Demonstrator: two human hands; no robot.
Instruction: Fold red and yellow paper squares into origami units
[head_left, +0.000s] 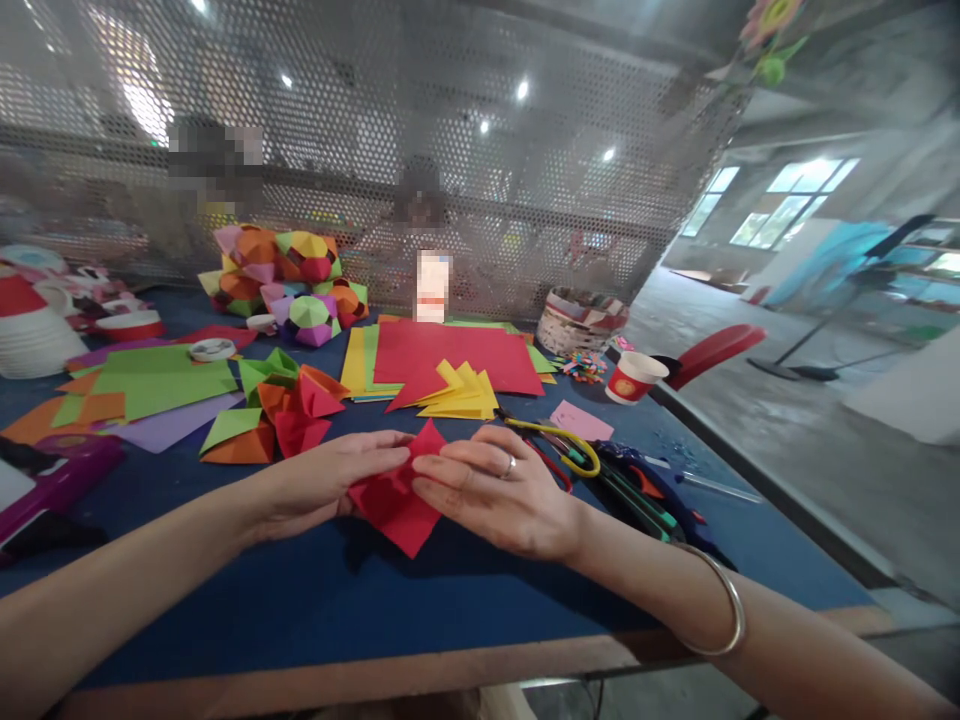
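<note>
Our left hand (pixel 319 482) and right hand (pixel 517 500) are holding red paper (pixel 407 522).
Near yellow paper (pixel 463 396), we're risking crumples by squeezing hard.

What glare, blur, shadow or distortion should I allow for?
Head view: windows washed out; bright light spots across the mesh; soft shadow on the table under the held red paper; side edges stretched and soft; pixelated patches near the mesh.
</note>
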